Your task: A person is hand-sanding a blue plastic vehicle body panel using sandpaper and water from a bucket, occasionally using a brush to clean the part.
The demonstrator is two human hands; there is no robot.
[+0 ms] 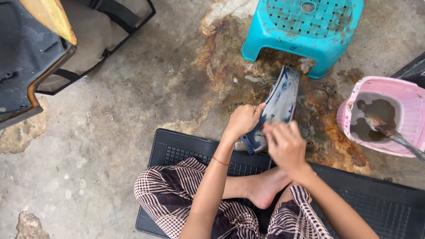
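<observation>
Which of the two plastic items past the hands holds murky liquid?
The pink bucket, at right, with a brush standing in it. The turquoise stool above the dark blue panel holds nothing.

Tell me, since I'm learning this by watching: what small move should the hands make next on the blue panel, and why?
Probably slide the right hand further up the panel. The left hand steadies its edge, the right rubs near the lower end, and the upper part looks streaked and patchy.
</observation>
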